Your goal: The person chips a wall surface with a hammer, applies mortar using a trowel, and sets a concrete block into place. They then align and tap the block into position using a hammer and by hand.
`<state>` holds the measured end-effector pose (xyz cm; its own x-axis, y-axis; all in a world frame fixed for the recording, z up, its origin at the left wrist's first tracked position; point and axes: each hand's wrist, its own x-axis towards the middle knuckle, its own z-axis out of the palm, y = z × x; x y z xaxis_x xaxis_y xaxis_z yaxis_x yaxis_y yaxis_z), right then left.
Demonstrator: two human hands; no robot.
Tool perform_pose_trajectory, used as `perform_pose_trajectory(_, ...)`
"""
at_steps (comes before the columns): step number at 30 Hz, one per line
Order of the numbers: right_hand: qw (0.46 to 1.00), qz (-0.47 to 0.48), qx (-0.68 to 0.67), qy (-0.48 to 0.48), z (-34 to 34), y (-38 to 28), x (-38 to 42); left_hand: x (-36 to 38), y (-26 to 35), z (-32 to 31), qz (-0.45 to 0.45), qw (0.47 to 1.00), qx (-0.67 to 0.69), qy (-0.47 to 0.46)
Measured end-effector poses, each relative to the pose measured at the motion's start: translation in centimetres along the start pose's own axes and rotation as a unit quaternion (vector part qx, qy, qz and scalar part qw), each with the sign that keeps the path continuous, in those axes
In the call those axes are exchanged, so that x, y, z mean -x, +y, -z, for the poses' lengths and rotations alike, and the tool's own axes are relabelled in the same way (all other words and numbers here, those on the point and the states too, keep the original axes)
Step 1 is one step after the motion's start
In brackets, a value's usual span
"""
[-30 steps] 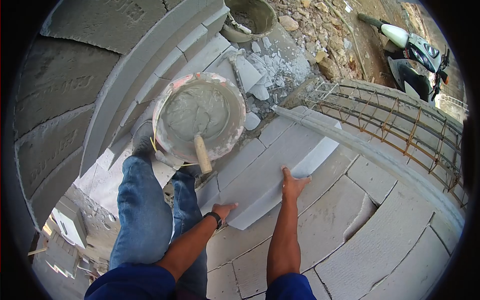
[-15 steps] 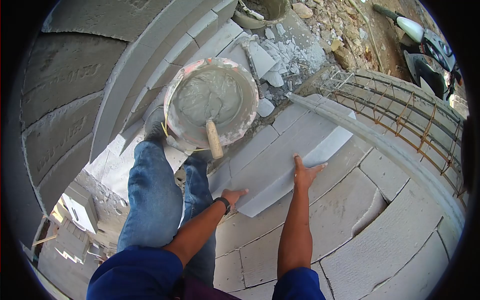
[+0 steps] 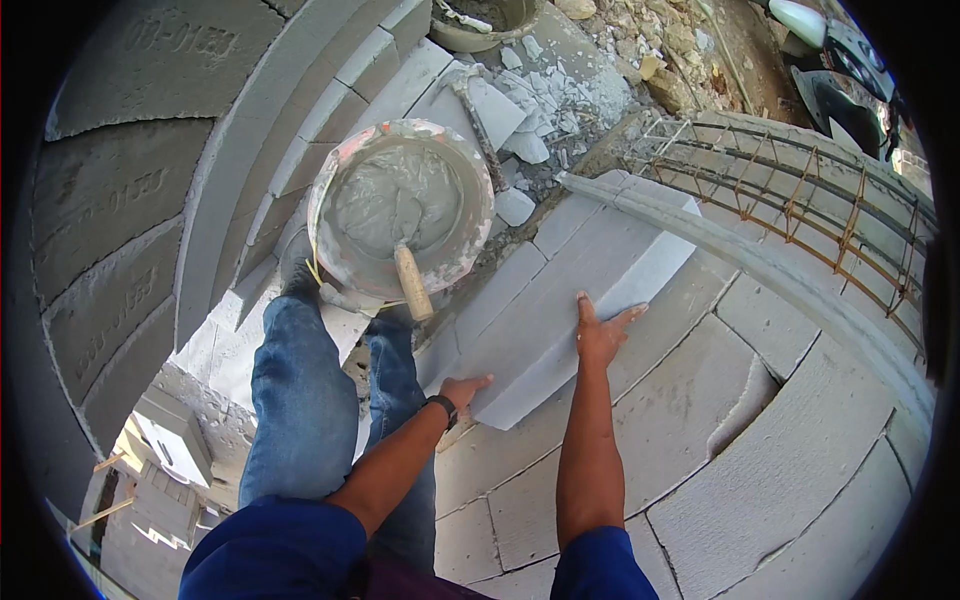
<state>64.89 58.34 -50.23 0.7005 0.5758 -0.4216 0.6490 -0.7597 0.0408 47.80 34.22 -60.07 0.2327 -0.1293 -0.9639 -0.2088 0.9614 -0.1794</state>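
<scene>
A long pale grey block (image 3: 575, 290) lies slantwise on a course of blocks in the middle of the view. My left hand (image 3: 466, 389), with a dark watch at the wrist, is on its near left end, fingers pressed against it. On the block's right side rests my right hand (image 3: 600, 332), thumb and fingers spread. Up and to the left stands a bucket (image 3: 477, 185) of wet grey mortar (image 3: 385, 205). A tool with a wooden handle (image 3: 413, 283) sticks out of the mortar over the bucket's rim.
A metal straightedge (image 3: 750, 273) and rusty rebar cage (image 3: 800, 195) run along the right. A hammer (image 3: 480, 130) lies by broken rubble (image 3: 550, 100) beyond the bucket. Block walls (image 3: 110, 200) rise at left. A second bucket (image 3: 480, 38) and a motorbike (image 3: 850, 75) are at the top.
The view has shifted slightly, so the bucket and rubble appear further left. Both hands remain on the block in nearly the same places.
</scene>
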Motion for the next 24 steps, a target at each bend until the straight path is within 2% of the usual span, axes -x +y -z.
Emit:
perform_pose_trajectory(2, 1.000, -0.004, -0.009, 0.009, -0.5, 0.5, -0.2, 0.2, 0.2, -0.2, -0.008, 1.000, 0.016, -0.007)
perform_pose_trajectory(7, 0.995, -0.094, -0.039, -0.023, 0.7, -1.3, 0.6, 8.6, 5.5, -1.4, -0.031, 0.996, -0.017, -0.084)
perform_pose_trajectory(9, 0.994, -0.093, -0.053, -0.010, 0.6, -1.4, 0.7, 4.8, 2.3, -1.4, -0.131, 0.979, -0.154, -0.014)
perform_pose_trajectory(11, 0.994, -0.091, -0.064, 0.008, 0.0, -0.9, 0.7, 3.9, 1.2, -1.4, -0.197, 0.939, -0.282, 0.011)
perform_pose_trajectory(13, 0.993, -0.087, -0.076, 0.035, -1.1, -0.5, 0.5, 5.2, 1.6, -1.6, -0.231, 0.887, -0.401, -0.010)
perform_pose_trajectory(16, 0.991, -0.083, -0.071, 0.081, -2.4, -0.4, 0.7, 5.9, 2.4, -1.2, -0.241, 0.855, -0.460, -0.018)
perform_pose_trajectory(19, 0.987, -0.076, -0.095, 0.105, -3.1, -0.3, 0.7, 5.6, 3.1, -1.0, -0.214, 0.845, -0.488, -0.040)
perform_pose_trajectory(24, 0.982, -0.057, -0.110, 0.146, -3.2, -0.4, 0.9, 5.8, 3.2, -1.1, -0.234, 0.834, -0.497, -0.048)
